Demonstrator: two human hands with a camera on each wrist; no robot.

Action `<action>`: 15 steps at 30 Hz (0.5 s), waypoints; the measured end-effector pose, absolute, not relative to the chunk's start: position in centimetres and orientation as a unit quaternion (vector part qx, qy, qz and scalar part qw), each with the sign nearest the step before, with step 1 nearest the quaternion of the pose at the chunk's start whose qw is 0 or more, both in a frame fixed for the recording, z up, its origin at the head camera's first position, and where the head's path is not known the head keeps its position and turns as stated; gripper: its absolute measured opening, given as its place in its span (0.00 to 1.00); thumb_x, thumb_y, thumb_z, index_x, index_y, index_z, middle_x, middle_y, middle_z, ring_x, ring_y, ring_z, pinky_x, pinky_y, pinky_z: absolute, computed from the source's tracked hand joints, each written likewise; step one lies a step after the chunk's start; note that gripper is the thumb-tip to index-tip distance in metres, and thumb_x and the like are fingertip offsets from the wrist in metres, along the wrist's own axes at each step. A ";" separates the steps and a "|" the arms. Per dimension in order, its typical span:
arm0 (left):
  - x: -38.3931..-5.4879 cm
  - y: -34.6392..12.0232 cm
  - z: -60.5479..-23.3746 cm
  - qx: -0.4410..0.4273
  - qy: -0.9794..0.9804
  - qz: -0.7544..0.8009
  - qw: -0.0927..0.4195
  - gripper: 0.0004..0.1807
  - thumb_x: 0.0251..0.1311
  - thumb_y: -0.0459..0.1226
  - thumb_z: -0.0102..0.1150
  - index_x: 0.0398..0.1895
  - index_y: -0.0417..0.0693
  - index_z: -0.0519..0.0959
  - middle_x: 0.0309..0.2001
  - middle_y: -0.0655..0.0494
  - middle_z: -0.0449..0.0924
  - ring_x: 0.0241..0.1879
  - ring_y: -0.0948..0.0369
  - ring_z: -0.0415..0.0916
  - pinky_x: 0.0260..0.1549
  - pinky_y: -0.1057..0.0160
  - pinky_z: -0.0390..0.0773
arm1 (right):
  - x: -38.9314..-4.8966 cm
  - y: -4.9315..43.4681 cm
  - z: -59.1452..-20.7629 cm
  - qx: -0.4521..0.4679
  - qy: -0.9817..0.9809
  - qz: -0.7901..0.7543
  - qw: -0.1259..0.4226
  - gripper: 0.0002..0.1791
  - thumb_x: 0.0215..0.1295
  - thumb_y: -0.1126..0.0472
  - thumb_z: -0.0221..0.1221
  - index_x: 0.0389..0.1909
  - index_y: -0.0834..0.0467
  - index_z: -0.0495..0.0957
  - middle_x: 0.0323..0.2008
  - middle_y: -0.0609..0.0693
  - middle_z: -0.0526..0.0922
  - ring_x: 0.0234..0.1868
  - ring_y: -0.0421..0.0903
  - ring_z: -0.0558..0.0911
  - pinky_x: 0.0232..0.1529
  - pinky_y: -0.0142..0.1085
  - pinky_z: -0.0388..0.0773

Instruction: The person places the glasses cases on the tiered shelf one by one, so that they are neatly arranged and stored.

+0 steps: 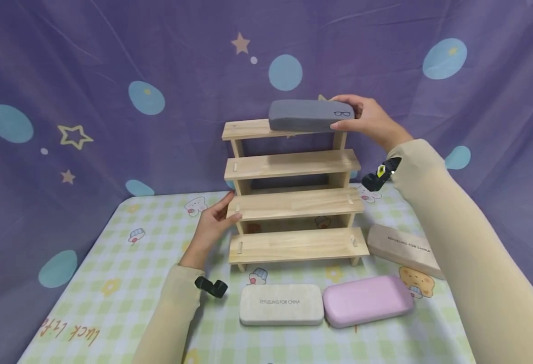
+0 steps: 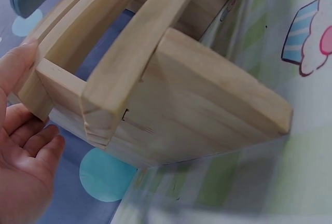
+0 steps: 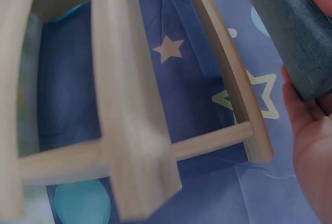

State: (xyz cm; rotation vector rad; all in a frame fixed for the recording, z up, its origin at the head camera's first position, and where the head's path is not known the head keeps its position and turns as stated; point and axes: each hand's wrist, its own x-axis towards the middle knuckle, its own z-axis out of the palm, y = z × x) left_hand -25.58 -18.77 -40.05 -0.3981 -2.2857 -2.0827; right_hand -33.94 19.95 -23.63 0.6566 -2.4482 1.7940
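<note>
A four-tier wooden display rack (image 1: 294,202) stands on the table against the curtain. My left hand (image 1: 214,222) grips its left end at the second tier from the bottom, thumb on the board and fingers curled under it in the left wrist view (image 2: 31,146). At the top tier, my right hand (image 1: 368,119) holds a dark grey glasses case (image 1: 309,115) by its right end, thumb in front and fingers behind. The right wrist view shows a gap between this glasses case (image 3: 295,32) and the top board (image 3: 228,63).
In front of the rack lie a cream glasses case (image 1: 281,305) and a pink glasses case (image 1: 368,302), ends close together. A beige glasses case (image 1: 403,247) sits to the right, partly behind my right sleeve. A checked cloth (image 1: 125,283) covers the table; a purple curtain (image 1: 193,60) hangs behind.
</note>
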 end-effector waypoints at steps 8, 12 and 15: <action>-25.4 -18.6 -40.1 -0.129 -0.734 -0.667 0.012 0.36 0.56 0.26 0.61 0.68 0.35 0.59 0.69 0.45 0.58 0.66 0.52 0.60 0.57 0.74 0.68 | -35.5 18.4 -23.2 0.205 -0.811 0.548 -0.025 0.33 0.53 0.60 0.68 0.62 0.53 0.69 0.59 0.50 0.70 0.51 0.43 0.71 0.48 0.28 0.71; -25.3 -18.4 -40.1 -0.132 -0.730 -0.671 0.013 0.35 0.56 0.25 0.60 0.68 0.34 0.59 0.69 0.44 0.58 0.66 0.51 0.61 0.56 0.74 0.69 | -35.8 18.1 -23.4 0.198 -0.790 0.580 -0.020 0.33 0.54 0.61 0.67 0.62 0.52 0.68 0.53 0.48 0.73 0.48 0.43 0.71 0.44 0.28 0.73; -25.2 -18.4 -40.1 -0.132 -0.727 -0.673 0.013 0.35 0.56 0.25 0.60 0.68 0.33 0.59 0.69 0.43 0.58 0.65 0.50 0.61 0.56 0.74 0.69 | -36.0 17.8 -23.5 0.193 -0.768 0.611 -0.018 0.34 0.54 0.62 0.67 0.63 0.53 0.67 0.47 0.49 0.74 0.44 0.43 0.72 0.39 0.29 0.75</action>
